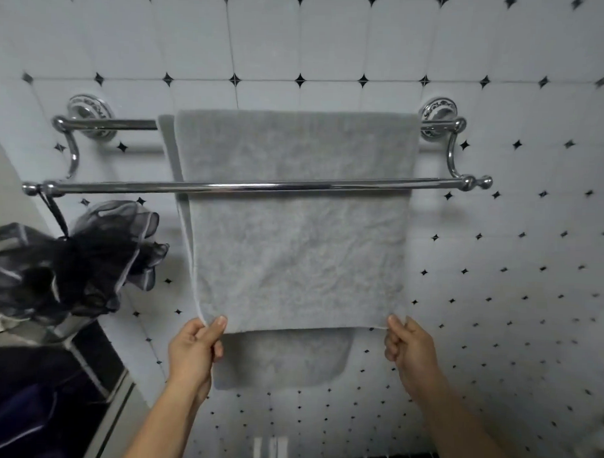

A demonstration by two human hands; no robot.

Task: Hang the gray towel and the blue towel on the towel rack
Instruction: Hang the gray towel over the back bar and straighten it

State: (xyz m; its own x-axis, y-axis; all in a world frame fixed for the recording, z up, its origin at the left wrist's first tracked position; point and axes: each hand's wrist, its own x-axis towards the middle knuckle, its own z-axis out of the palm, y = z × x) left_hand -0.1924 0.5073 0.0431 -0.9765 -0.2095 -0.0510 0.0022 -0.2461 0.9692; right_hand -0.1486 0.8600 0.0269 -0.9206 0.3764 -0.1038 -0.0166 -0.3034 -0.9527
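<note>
Over the rear bar of the chrome double towel rack (257, 187) hangs the gray terry towel (293, 228); at 7 o'clock the left hand (195, 350) pinches its lower corner, at 5 o'clock the right hand (409, 352) pinches the other.

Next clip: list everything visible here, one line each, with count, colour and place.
Towel rack: one, chrome, two bars, on the wall.
Gray towel: one, draped over the rear upper bar, hanging behind the front bar.
Mesh sponge: one, black and gray, hanging by a cord from the front bar's left end.
Wall tiles: many, white with small black diamonds.
Dark cloth: one, purplish, lower left, unclear what it is.
Blue towel: not identifiable.
Left hand: pinching the towel's lower left corner.
Right hand: pinching the lower right corner.
</note>
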